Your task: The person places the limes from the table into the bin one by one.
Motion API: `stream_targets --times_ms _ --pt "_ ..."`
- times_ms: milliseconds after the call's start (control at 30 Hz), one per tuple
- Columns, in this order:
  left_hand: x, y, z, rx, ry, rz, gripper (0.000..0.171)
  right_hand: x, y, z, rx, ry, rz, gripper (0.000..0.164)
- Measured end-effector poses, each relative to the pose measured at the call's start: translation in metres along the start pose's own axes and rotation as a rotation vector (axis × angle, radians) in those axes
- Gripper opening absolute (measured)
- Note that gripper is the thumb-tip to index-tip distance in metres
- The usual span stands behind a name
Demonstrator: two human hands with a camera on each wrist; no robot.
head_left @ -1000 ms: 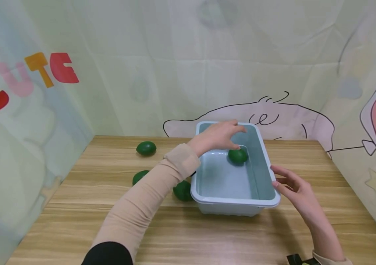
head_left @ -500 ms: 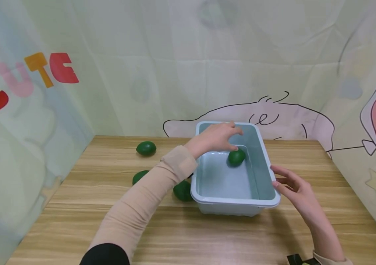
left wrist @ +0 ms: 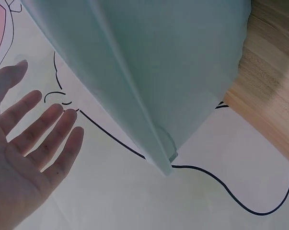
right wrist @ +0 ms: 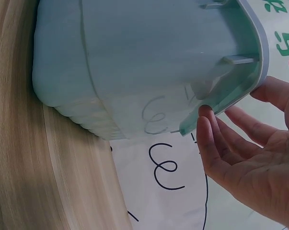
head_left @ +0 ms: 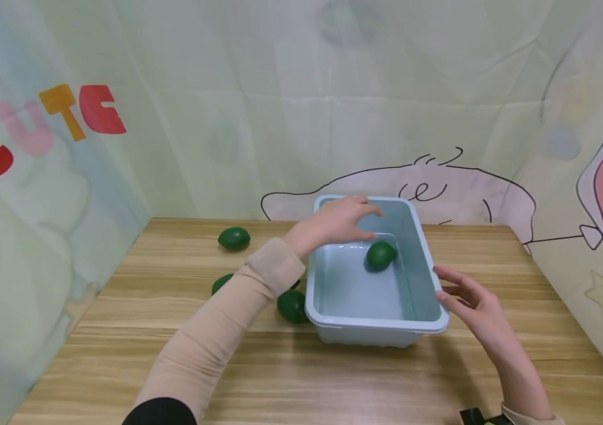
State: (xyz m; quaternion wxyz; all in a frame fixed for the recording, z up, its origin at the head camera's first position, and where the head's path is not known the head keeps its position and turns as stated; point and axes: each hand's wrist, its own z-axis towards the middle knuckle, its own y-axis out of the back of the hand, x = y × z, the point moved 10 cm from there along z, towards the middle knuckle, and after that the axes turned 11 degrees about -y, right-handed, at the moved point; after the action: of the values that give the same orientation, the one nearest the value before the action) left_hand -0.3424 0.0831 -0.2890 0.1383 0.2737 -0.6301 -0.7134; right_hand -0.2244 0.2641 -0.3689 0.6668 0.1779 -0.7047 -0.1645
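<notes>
A light blue plastic bin (head_left: 365,295) stands on the table, with one dark green, lime-like fruit (head_left: 380,255) on its floor toward the far right. Above the bin's far left side is my left hand (head_left: 333,223), its fingers spread and holding nothing. The left wrist view shows that palm (left wrist: 24,177) with all fingers apart from the bin's wall (left wrist: 182,62). My right hand (head_left: 474,301) holds the bin's right rim. In the right wrist view, thumb and fingers (right wrist: 216,143) pinch that rim (right wrist: 265,43) from above and below.
Three more green fruits lie left of the bin: one at the back (head_left: 234,238), one partly behind my left sleeve (head_left: 222,283), and one beside the bin's wall (head_left: 292,306). A printed cloth backdrop (head_left: 227,147) borders the wooden table (head_left: 280,378).
My left hand has drawn back leftward and away from the fruit in the bin. That fruit has shifted slightly. The right hand and the bin stay where they were.
</notes>
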Motion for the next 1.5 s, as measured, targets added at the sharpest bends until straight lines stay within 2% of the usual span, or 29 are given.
stream_targets --times_ms 433,667,833,1033,1167,1500 --pt "-0.005 0.019 -0.025 -0.129 -0.056 0.008 0.045 -0.001 0.001 0.001 -0.004 0.008 0.001 0.049" --pt "-0.010 0.023 -0.040 -0.200 -0.072 0.070 0.040 -0.001 0.002 0.001 -0.007 0.017 0.008 0.048" --pt "-0.010 0.025 -0.050 -0.242 -0.065 0.097 0.039 -0.002 0.002 0.001 -0.006 0.011 -0.003 0.048" --pt "-0.008 0.027 -0.064 -0.307 -0.076 0.085 0.039 -0.001 0.002 0.001 -0.003 0.007 -0.002 0.048" --pt "-0.007 0.026 -0.073 -0.325 -0.086 0.080 0.040 -0.001 0.002 0.001 -0.001 -0.001 -0.003 0.048" --pt "0.002 0.020 -0.100 -0.389 -0.039 0.052 0.037 -0.001 0.000 0.000 0.008 -0.006 -0.003 0.049"
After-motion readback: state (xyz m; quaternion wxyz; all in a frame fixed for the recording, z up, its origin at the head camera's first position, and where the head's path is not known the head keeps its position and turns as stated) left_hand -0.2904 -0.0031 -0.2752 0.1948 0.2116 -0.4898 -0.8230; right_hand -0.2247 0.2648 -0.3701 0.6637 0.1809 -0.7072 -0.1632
